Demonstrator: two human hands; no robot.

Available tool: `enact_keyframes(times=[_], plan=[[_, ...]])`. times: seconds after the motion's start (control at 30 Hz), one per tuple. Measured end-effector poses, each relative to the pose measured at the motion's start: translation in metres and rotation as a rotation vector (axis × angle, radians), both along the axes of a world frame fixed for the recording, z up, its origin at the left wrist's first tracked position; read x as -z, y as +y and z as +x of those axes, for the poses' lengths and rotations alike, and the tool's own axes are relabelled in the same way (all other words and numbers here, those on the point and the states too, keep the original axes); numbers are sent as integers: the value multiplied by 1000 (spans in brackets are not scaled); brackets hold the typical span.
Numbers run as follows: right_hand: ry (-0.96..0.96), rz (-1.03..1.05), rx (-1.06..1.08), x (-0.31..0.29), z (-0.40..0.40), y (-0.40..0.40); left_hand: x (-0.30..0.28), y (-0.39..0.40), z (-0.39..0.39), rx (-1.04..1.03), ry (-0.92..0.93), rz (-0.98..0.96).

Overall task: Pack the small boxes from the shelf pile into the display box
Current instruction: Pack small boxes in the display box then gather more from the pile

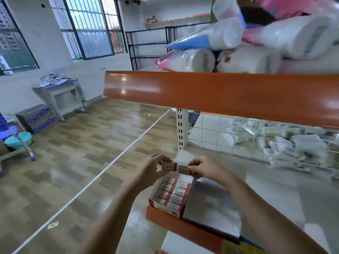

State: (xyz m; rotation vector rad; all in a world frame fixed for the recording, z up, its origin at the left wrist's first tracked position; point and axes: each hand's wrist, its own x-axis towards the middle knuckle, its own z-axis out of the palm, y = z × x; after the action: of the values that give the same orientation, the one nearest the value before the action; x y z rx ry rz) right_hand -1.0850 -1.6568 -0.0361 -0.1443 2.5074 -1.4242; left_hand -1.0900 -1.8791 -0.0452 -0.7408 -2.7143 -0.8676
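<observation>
left hand (152, 168) pinching one small box (169, 166), right hand (205, 168) pinching another (183, 169), both side by side over far end of open display box (170, 194), on orange-edged shelf (176, 226)

Glossy orange metal shelf edge (220, 92) across the frame's middle, shiny wood-pattern floor (73, 153) at left, thin cardboard display box (170, 195) lower centre, clear plastic-wrapped paper rolls (229, 59) upper right
</observation>
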Motion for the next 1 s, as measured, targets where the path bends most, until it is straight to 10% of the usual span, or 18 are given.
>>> enact_keyframes(times=[1.0], plan=[[143, 543, 353, 31, -9, -82, 31, -47, -86, 404, -106, 48]])
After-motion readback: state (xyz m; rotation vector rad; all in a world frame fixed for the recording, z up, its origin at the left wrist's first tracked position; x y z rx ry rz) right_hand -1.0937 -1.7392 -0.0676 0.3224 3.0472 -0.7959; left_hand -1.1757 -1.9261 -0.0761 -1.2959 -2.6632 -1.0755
